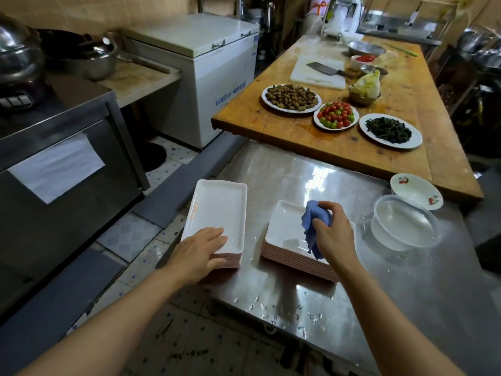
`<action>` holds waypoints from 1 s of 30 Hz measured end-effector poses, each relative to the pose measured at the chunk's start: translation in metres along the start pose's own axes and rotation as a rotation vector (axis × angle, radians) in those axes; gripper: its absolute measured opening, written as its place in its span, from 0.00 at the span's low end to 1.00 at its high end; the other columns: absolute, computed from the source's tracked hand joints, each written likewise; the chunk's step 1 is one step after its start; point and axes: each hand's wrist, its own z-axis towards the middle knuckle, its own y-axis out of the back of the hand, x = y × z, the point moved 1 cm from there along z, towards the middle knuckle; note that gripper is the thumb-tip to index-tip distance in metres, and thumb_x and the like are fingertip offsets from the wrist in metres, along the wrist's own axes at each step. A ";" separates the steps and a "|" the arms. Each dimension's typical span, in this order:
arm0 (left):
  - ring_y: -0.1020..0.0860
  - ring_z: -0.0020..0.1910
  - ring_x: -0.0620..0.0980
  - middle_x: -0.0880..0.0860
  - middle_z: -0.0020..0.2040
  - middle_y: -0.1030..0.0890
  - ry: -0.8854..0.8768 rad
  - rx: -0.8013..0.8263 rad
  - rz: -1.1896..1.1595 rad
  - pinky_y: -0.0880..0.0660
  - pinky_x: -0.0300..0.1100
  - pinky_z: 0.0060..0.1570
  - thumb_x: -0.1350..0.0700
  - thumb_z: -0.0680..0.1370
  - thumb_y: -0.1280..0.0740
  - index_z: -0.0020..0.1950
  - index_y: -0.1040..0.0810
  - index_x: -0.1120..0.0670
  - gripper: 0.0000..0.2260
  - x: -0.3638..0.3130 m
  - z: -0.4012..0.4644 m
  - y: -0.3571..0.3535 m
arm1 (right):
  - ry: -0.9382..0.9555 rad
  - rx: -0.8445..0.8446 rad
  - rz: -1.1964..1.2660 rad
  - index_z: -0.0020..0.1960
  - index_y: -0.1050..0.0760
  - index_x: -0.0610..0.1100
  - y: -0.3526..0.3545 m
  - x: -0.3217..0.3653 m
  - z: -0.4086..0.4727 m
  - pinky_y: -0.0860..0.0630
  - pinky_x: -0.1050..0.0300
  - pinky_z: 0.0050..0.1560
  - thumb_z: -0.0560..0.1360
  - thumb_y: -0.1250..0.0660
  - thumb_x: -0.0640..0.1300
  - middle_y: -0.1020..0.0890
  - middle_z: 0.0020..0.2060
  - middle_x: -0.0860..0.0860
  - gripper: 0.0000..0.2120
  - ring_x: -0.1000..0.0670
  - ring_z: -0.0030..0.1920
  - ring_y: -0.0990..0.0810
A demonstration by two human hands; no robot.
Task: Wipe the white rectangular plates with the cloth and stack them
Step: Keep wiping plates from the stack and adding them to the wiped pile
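My left hand [200, 251] lies flat, fingers straight, on the near end of the left stack of white rectangular plates [219, 213], which sits at the left edge of the steel table [379, 294]. My right hand [332, 232] has its fingers curled round a bunched blue cloth [314, 226], and the cloth hangs onto the top plate of the right stack of white rectangular plates [284, 232]. The two stacks sit side by side, near each other but apart, both with pinkish undersides showing along the edges. Water droplets [284, 316] scatter over the steel near me. Right of the right stack is a clear plastic bowl [404, 221] holding water, with a small floral dish [414, 191] just behind it. Beyond is a wooden table [339, 147] with a plate of peanuts [291, 97], a plate of red and green chilies [336, 115], a plate of dark greens [389, 130], a cabbage wedge [366, 84] in a bowl, and a cleaver [324, 68] on a white cutting board [303, 74]. Far left: a white chest freezer [206, 77] and steel pots [92, 58].
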 end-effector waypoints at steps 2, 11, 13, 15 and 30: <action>0.35 0.70 0.46 0.46 0.70 0.31 0.008 -0.057 0.026 0.32 0.45 0.62 0.42 0.78 0.40 0.67 0.28 0.49 0.20 -0.006 0.006 0.003 | -0.005 -0.011 0.024 0.55 0.33 0.49 0.004 -0.003 0.000 0.32 0.75 0.25 0.75 0.42 0.33 0.23 0.33 0.54 0.14 0.63 0.29 0.22; 0.25 0.55 0.55 0.54 0.58 0.22 0.051 -0.192 -0.264 0.29 0.44 0.51 0.56 0.77 0.35 0.62 0.26 0.55 0.14 -0.089 0.065 0.006 | -0.046 -0.138 -0.099 0.54 0.36 0.50 0.040 -0.036 0.007 0.22 0.53 0.38 0.75 0.43 0.34 0.22 0.44 0.45 0.13 0.48 0.39 0.21; 0.25 0.54 0.56 0.55 0.57 0.23 0.099 -0.131 -0.265 0.30 0.44 0.47 0.57 0.77 0.37 0.59 0.28 0.56 0.12 -0.100 0.079 -0.002 | -0.053 -0.149 -0.172 0.54 0.32 0.46 0.046 -0.050 0.008 0.25 0.49 0.47 0.74 0.42 0.34 0.23 0.50 0.45 0.12 0.45 0.47 0.23; 0.26 0.55 0.57 0.56 0.58 0.24 0.147 -0.066 -0.253 0.32 0.44 0.47 0.57 0.77 0.38 0.59 0.29 0.57 0.12 -0.105 0.092 -0.010 | -0.045 -0.151 -0.257 0.57 0.29 0.42 0.047 -0.063 0.009 0.30 0.56 0.50 0.74 0.40 0.34 0.25 0.54 0.45 0.12 0.48 0.51 0.26; 0.25 0.51 0.58 0.58 0.54 0.22 0.238 0.032 -0.325 0.35 0.43 0.42 0.64 0.76 0.40 0.64 0.32 0.56 0.17 -0.100 0.117 -0.021 | 0.118 0.276 -0.791 0.57 0.23 0.43 0.028 -0.090 -0.015 0.26 0.51 0.48 0.72 0.37 0.35 0.28 0.59 0.47 0.15 0.45 0.57 0.27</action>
